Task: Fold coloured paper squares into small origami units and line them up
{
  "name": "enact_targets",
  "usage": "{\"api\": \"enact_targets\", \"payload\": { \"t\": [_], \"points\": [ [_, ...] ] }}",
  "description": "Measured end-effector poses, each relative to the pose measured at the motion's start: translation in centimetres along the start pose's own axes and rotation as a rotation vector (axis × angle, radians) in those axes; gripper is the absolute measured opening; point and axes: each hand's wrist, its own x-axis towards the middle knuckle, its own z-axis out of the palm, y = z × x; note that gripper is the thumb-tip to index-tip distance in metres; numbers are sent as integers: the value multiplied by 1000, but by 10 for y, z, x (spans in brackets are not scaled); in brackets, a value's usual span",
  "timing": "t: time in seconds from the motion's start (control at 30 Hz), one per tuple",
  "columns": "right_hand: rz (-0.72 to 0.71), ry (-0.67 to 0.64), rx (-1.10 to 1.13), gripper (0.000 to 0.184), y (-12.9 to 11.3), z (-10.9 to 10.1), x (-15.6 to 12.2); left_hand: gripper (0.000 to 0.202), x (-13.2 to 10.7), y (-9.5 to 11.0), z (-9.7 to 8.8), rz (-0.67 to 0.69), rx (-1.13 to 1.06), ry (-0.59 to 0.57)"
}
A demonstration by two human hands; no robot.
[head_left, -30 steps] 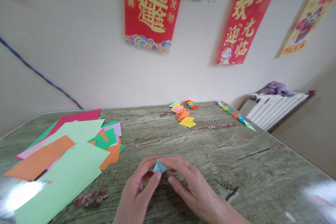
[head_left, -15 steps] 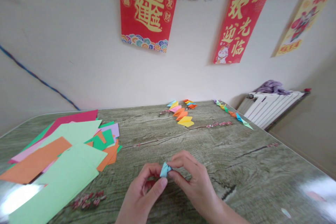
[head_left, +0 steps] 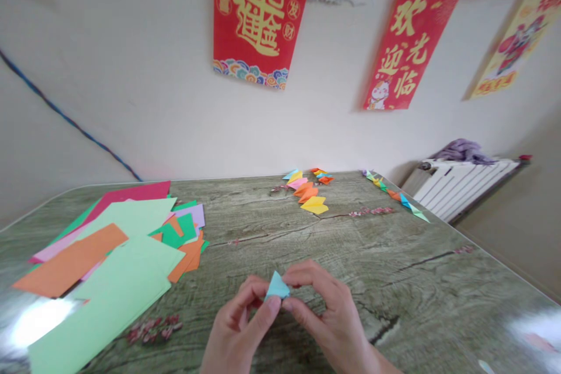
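A small folded light-blue paper triangle (head_left: 277, 287) is pinched between both my hands just above the table's near edge. My left hand (head_left: 239, 330) grips its lower left with thumb and fingers closed. My right hand (head_left: 326, 312) grips its right side with thumb and forefinger closed. The point of the triangle faces up.
A wood-pattern table (head_left: 394, 280) has a spread of coloured paper sheets (head_left: 114, 245) at the left. Folded paper pieces (head_left: 309, 193) lie at the back middle, and a row of folded triangles (head_left: 397, 194) runs along the back right edge. A white radiator (head_left: 460, 184) stands beyond the table.
Both hands have kept hold of the blue paper and turned it, so it now shows as an upright triangle. The view shifted slightly.
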Motion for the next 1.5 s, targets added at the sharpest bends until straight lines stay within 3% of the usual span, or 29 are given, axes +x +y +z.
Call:
{"api": "enact_targets", "payload": {
  "t": [0.37,0.63,0.73,0.87,1.07,1.27,1.5],
  "points": [
    [27,-67,35,5,-7,-1,2,27,-3,-4,-3,43,48,13],
    [205,-2,156,11,-7,1,0,9,-4,-6,-11,363,432,73],
    [236,4,134,14,-5,0,0,33,-1,-3,-12,342,500,111],
    [250,8,128,16,-4,2,1,11,4,6,-10,298,539,4],
    [248,-71,196,26,-4,3,1,19,2,12,-7,207,485,-30],
    [195,-102,100,32,-1,2,-2,22,-3,9,-7,208,474,-37],
    [327,-101,299,38,0,7,-4,20,-7,4,-1,164,364,-17]
  ]
}}
